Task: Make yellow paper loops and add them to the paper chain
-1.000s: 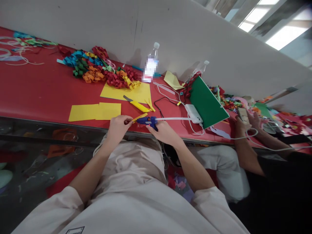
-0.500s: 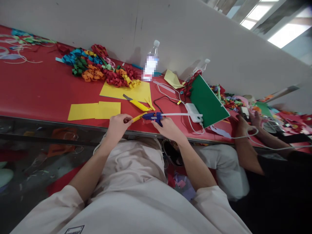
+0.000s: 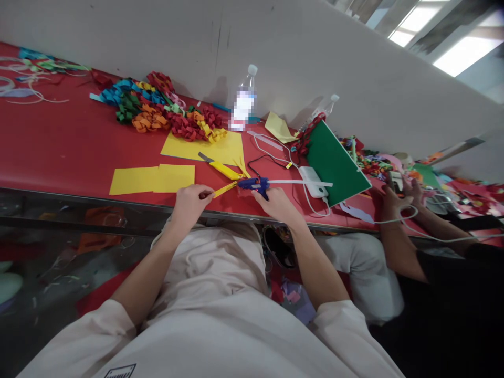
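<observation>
Far left: white cords (image 3: 37, 93) lie in loose loops on the red counter (image 3: 59, 142).
Paper curls (image 3: 149, 119): a heap in blue, green, orange, red and yellow, toward the rear; its right end rests on a yellow sheet (image 3: 233, 148).
Yellow cards (image 3: 134, 181): two, lying flat near the front edge, side by side; cannot tell whether they overlap.
My left hand (image 3: 191, 205): fingertips pinching one end of a yellow strip (image 3: 224, 190), just right of the cards.
Strip: slants up to the right above the front of the counter, its free end at the gun's nozzle; contact unclear.
Cutter knife (image 3: 224, 169): yellow handle, blade pointing left, beyond the strip; thin yellow slips lie by its handle end.
Bottle (image 3: 247, 84): upright near the wall, white cap.
Glue gun (image 3: 252, 184): blue, nozzle to the left, a long white stick (image 3: 287, 182) projecting from its rear.
My right hand (image 3: 279, 206): wrapped around the gun's grip.
White block (image 3: 314, 185): under the stick, just left of a tilted green board (image 3: 334, 160).
Far right: a co-worker's hands (image 3: 389, 202) hold a small object, too blurred to name.
</observation>
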Motion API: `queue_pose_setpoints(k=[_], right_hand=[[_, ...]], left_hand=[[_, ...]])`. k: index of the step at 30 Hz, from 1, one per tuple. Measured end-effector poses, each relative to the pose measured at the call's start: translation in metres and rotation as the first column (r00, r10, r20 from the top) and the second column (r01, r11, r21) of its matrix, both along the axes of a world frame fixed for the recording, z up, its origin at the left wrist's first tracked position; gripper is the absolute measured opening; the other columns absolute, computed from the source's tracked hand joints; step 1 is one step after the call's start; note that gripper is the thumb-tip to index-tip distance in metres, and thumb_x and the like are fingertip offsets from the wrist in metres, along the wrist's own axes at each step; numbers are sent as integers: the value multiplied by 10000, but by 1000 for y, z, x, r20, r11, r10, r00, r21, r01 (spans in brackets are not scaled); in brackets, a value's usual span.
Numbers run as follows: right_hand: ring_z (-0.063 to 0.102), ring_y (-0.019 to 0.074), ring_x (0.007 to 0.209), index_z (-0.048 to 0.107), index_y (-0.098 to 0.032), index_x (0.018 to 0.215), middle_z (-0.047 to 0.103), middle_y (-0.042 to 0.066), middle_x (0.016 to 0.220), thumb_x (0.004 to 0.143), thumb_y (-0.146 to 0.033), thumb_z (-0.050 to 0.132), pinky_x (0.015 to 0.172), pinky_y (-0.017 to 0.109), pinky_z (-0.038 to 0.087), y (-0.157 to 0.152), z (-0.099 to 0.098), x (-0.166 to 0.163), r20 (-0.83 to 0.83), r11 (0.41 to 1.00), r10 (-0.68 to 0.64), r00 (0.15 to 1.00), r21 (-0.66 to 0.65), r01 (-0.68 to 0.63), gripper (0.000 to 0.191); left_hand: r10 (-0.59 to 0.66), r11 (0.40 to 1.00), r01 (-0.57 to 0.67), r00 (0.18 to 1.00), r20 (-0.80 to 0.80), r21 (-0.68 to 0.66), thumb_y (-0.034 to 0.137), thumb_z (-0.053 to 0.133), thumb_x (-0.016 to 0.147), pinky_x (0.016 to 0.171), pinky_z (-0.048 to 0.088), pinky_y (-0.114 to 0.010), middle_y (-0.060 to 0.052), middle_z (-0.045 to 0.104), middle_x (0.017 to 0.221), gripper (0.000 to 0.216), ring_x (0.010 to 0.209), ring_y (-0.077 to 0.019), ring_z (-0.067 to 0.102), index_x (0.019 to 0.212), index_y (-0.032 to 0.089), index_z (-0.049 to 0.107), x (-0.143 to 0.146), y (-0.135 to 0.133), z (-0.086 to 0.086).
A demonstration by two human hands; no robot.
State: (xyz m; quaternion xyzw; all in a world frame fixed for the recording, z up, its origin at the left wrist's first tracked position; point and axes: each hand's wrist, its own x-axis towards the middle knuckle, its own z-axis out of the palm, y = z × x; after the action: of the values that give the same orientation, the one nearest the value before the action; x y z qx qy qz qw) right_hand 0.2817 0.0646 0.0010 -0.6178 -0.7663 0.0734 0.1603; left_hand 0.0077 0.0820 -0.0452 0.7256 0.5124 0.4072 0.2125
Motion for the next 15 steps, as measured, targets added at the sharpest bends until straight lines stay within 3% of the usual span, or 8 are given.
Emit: queue_pose_setpoints(k=[4,8,11,15], right_hand=[[687,262,675,700,-184,830,712,104,690,991,-557,474,595,306,403,-4,-4,6,-67,999,-34,997,-20,33,465],[625,229,585,735,-191,941,686,57,661,976,-585,473,551,297,393,-14,-14,25,-133,992,-129,983,-14,128,474],[677,259,701,736,-192,989,730,82,764,982,-560,464,621,318,450,-19,-23,43,-127,981,-180,975,45,187,458],[717,331,898,728,-165,1036,767,158,937,977,-575,471,721,370,499,-23,-32,53,-27,951,-298,954,76,300,488]], left_hand=[[-8,1000,8,1000,-23,13,227,706,846,763,545,-290,-19,789,845,72,741,-183,705,841,222,778,-2,-1,0],[-91,992,93,995,-27,81,201,646,897,848,555,-306,-49,793,957,139,869,-198,721,917,213,783,-9,-1,-2],[-150,973,164,984,-96,165,193,587,951,881,547,-325,-67,769,987,190,920,-204,695,998,201,771,-16,0,-5],[-175,941,254,931,-320,224,162,507,995,938,524,-374,-97,741,1047,260,1011,-245,653,1104,176,743,-23,-4,-2]])
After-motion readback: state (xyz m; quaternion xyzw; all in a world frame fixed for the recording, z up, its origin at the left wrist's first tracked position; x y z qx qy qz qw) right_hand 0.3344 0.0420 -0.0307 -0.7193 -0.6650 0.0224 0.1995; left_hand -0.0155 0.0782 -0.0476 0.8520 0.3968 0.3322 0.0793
